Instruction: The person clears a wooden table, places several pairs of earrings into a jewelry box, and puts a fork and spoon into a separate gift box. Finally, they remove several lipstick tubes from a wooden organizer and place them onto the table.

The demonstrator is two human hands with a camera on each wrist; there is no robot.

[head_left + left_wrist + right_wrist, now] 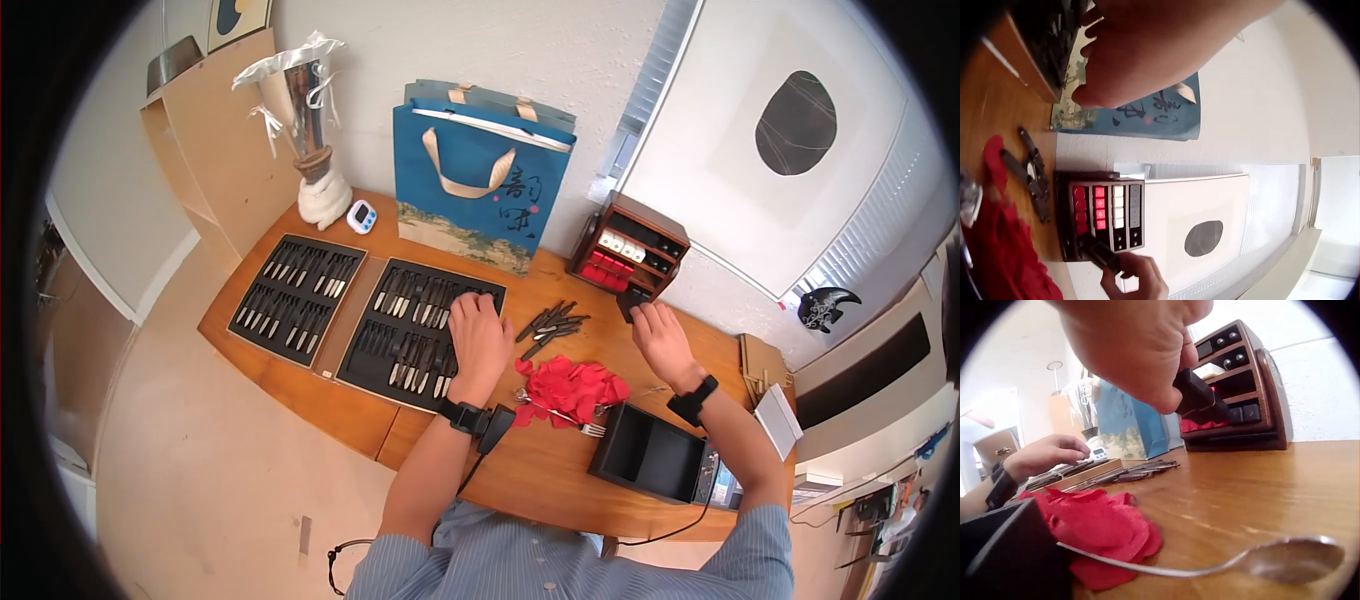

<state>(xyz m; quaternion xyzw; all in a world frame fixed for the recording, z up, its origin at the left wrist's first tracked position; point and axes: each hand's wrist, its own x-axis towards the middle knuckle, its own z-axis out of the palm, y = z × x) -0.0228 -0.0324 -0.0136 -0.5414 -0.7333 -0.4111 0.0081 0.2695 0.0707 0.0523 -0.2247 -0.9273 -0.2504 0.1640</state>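
Observation:
My right hand (663,342) pinches a small black block (1195,394) between thumb and fingers, at the bottom row of a dark wooden rack (640,240). Red, white and black pieces sit in the rack's compartments. My left hand (480,345) is over the right edge of a black-lined tray (375,350) with rows of dark-and-silver slim pieces. Its fingers are loosely bent and reach down to the tray, with nothing seen in them. Between the hands lie a pile of red petals (572,388) and a loose heap of dark slim pieces (552,325).
A second filled tray (297,298) lies at the left. Behind stand a blue paper bag (480,190), a small white timer (362,217) and a wrapped silver trophy (300,100). An open black box (650,455), a fork (592,430) and a spoon (1291,559) lie near the petals.

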